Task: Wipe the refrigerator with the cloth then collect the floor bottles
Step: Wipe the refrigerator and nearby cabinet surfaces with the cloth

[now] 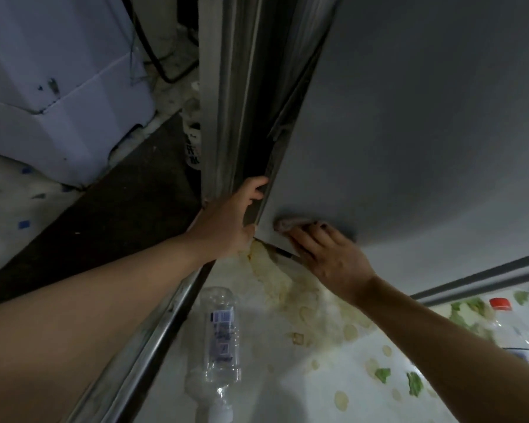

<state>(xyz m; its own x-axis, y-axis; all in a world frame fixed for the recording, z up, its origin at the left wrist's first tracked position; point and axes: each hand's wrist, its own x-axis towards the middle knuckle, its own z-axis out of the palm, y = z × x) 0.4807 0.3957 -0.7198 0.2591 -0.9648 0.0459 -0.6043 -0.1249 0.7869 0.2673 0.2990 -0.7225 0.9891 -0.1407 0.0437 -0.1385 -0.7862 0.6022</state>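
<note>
Two bare forearms come into the picture from the bottom edge, and no sleeve, watch or bracelet is visible on them up to where the frame cuts them. The left hand (229, 221) wears no ring and no glove that can be seen. On the right hand (327, 254) the fingernails are painted in a dark colour, seen most clearly on one fingertip; the other nails are too blurred to judge.

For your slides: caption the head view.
Right hand presses cloth on refrigerator; left hand grips its edge.
</note>
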